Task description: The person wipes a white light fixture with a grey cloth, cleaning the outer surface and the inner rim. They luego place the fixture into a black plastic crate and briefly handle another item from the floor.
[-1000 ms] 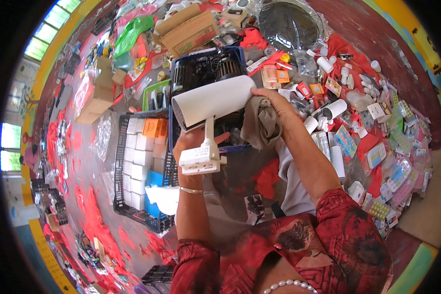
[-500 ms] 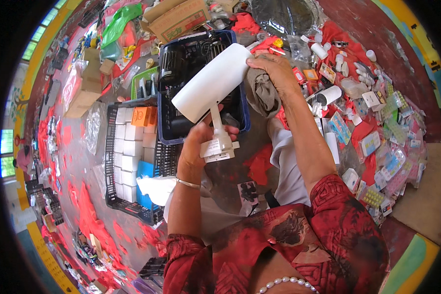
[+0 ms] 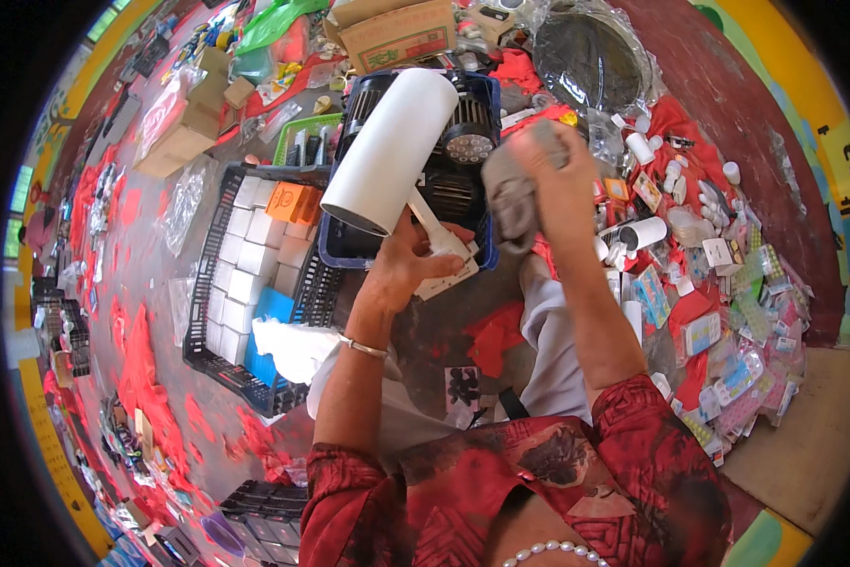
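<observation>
My left hand (image 3: 411, 257) is closed round the bracket of a white cylindrical track light (image 3: 392, 156), near its pale mounting base (image 3: 448, 269). The lamp's tube tilts up and away over a blue crate (image 3: 493, 175) of black lamp parts (image 3: 469, 132). Off to the right of the tube, my right hand (image 3: 562, 170) grips a bunched grey-brown cloth (image 3: 512, 194), both blurred by motion. Cloth and lamp are apart.
Left of the blue crate is a black basket (image 3: 198, 312) of small white boxes (image 3: 255, 257) with an orange box (image 3: 293, 203). A cardboard box (image 3: 396, 36) stands at the back. Loose packages (image 3: 727, 373) lie in a heap at right, beside a white cylinder lamp (image 3: 643, 233).
The right hand has drawn the cloth away from the lamp's far end, to the right. The lamp now stands steeper, its base turned, and the view has shifted.
</observation>
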Tool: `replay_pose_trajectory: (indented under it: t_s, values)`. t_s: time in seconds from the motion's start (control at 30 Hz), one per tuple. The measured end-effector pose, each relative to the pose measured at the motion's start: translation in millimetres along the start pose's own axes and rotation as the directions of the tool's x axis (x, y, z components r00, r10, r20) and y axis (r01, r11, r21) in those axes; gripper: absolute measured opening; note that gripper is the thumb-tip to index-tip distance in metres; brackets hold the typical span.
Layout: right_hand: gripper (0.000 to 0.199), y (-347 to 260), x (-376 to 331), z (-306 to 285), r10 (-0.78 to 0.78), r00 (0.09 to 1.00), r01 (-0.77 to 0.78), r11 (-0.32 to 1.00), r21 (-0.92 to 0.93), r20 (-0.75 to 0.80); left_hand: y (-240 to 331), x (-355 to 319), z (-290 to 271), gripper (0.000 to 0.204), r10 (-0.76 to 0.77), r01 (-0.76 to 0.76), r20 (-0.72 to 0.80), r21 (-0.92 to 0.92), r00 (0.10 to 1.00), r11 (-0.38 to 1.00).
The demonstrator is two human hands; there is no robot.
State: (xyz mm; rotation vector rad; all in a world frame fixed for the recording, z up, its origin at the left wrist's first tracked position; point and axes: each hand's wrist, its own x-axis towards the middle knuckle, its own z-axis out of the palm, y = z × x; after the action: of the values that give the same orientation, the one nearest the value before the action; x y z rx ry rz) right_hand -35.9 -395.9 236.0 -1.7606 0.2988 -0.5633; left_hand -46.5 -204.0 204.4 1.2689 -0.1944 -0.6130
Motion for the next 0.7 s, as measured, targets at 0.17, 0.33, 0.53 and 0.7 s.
replay_pose_trajectory:
  t_s: [0.17,0.33,0.53,0.7]
  values:
    - [0.058,-8.9,-41.8,44.9,-0.474,0.742,0.508,0.859,0.064,0.474,-13.7,-3.7,-15.4,0.082,0.135,-0.121,-0.084,0.159,0.987,0.980]
    - [0.049,41.8,-13.6,40.6,-0.465,0.811,0.555,0.804,-0.214,0.355,-8.9,-7.2,-9.3,0.093,0.114,-0.112,-0.004,-0.229,0.993,0.967]
    - [0.032,66.4,18.4,15.9,0.403,0.866,-0.494,0.588,0.640,0.297,-3.1,-12.3,-17.5,0.104,0.188,-0.115,0.087,-0.530,0.978,0.840]
    - [0.030,52.8,1.0,18.6,0.577,0.535,-0.779,0.055,0.625,0.617,-12.5,-9.1,-17.6,0.108,0.236,-0.126,0.105,-0.605,0.966,0.786]
